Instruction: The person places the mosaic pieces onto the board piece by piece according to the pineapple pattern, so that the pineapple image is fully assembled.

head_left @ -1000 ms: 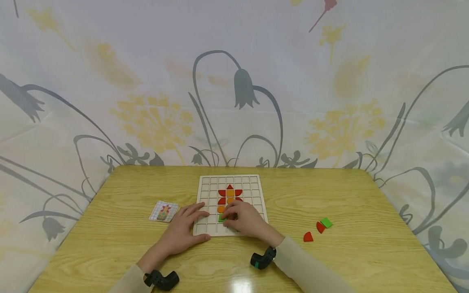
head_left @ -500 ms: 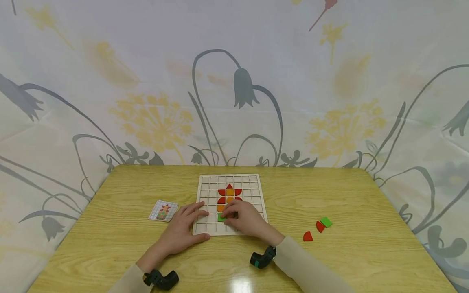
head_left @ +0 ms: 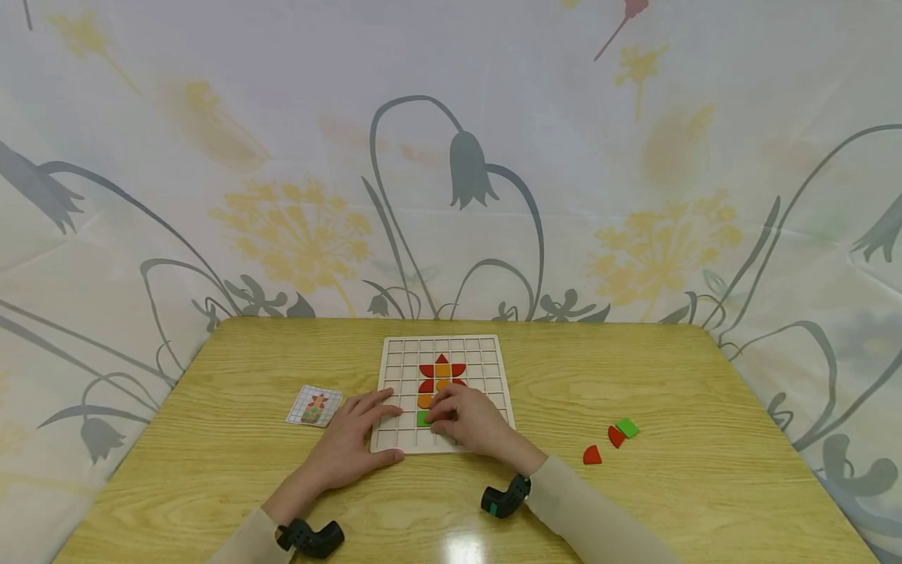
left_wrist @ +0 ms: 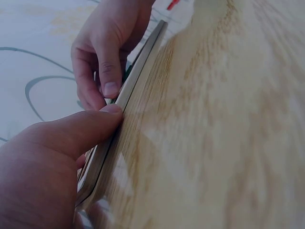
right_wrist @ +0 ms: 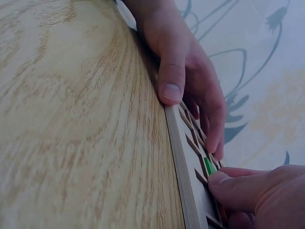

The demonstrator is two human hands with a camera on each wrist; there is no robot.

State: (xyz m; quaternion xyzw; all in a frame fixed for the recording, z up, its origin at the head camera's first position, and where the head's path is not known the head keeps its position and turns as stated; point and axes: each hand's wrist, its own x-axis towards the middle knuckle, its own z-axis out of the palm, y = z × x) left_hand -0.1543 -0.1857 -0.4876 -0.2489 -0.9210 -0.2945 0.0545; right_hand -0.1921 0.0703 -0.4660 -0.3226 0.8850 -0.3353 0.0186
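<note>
A pale wooden grid board [head_left: 493,352] lies on the table with red, orange and green flat pieces in its cells. My right hand [head_left: 472,421] is over its lower middle, thumb and forefinger pinched at a green square tile [head_left: 423,419]. In the right wrist view the thumb tip touches this green tile [right_wrist: 209,165]; part of it is hidden. Above it sits an orange round piece [head_left: 426,401]. With fingers spread, my left hand [head_left: 348,442] rests on the board's left side. Its thumb touches the near edge, as the left wrist view shows.
Left of the board lies a pattern card [head_left: 315,406], close to the left hand. On the right are a loose green square [head_left: 627,428], a red quarter-circle piece [head_left: 616,437] beside it and another red quarter-circle piece [head_left: 593,455]. A flowered cloth [head_left: 451,157] hangs behind the table.
The green tile at my right fingertips has shifted slightly left, showing more of itself. Both hands stay in nearly the same place.
</note>
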